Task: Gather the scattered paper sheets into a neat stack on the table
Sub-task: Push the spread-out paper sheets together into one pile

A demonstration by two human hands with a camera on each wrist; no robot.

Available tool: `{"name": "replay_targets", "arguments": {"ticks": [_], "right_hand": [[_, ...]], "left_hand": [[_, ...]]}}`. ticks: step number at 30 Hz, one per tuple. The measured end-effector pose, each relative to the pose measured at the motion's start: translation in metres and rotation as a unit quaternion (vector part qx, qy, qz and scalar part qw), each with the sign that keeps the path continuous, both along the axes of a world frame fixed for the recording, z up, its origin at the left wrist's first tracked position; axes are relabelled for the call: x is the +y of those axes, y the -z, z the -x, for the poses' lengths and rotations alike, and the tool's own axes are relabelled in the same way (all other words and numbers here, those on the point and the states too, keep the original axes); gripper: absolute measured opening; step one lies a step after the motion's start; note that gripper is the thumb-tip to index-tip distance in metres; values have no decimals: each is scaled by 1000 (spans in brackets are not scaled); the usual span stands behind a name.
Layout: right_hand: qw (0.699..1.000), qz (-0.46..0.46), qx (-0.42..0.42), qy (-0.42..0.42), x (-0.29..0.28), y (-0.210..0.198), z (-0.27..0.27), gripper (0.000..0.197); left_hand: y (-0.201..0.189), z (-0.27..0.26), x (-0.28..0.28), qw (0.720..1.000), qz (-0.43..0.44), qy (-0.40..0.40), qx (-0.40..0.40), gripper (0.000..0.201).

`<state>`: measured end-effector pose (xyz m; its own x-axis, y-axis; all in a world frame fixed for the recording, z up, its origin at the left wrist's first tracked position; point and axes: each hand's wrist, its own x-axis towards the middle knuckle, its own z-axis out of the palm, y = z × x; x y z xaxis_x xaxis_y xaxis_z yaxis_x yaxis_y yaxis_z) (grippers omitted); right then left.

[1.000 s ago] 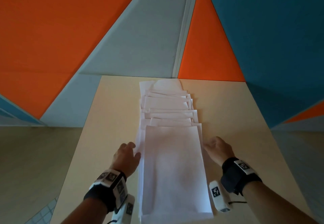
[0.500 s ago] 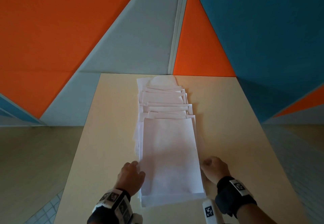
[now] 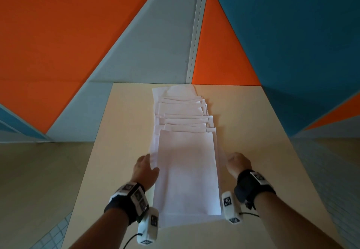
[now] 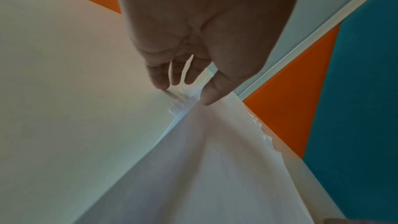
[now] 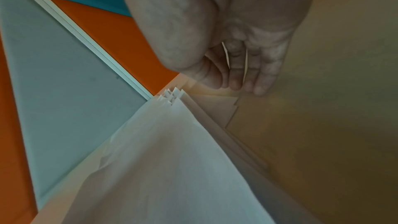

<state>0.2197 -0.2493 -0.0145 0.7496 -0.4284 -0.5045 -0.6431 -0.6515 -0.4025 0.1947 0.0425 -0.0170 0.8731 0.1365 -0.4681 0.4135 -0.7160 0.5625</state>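
Observation:
Several white paper sheets point(image 3: 187, 171) lie in one long overlapping run down the middle of the beige table point(image 3: 253, 132), the farthest sheets point(image 3: 183, 110) fanned and uneven. My left hand point(image 3: 148, 162) is at the run's left edge. In the left wrist view the left hand point(image 4: 185, 91) has straight fingers touching the sheets' edges point(image 4: 178, 105), with the thumb resting on the top sheet. My right hand point(image 3: 230, 158) is at the right edge. Its fingers point(image 5: 237, 81) point straight down onto the table beside the staggered paper edges point(image 5: 172, 96). Neither hand holds anything.
The table's far edge point(image 3: 187, 83) meets a wall of orange, grey and blue panels point(image 3: 155, 44). Bare tabletop lies on both sides of the paper run. The floor point(image 3: 39, 180) drops away left and right of the table.
Both hands slid along the sides of the paper run toward me, then away again to about a third of the way up the top sheet. The sheets stay in one run.

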Motion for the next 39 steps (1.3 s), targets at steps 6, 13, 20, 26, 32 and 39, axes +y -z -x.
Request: {"name": "replay_targets", "arguments": {"ticks": [6,13,20,26,32,39], "right_hand": [[999,6,45,-24,6,13,-25,32],[998,-42,43,-11,1,16,-28,30],[997,-72,16,-21,-20,18,-40,12],[996,-88,28,-3,-23,27,-30,16],[979,-192,39,59,-28,34,-18,5],[950,-289,61,98,-19,30,-8,8]], "left_hand": [[9,-21,-7,995,-44,90,6,70],[10,-16,-4,991,-66,114,-8,57],[10,-8,-2,987,-89,135,-19,65],[13,4,-4,984,-100,142,-40,63],[14,10,-4,985,-107,131,-36,65],[14,10,-3,991,-61,114,-34,65]]}}
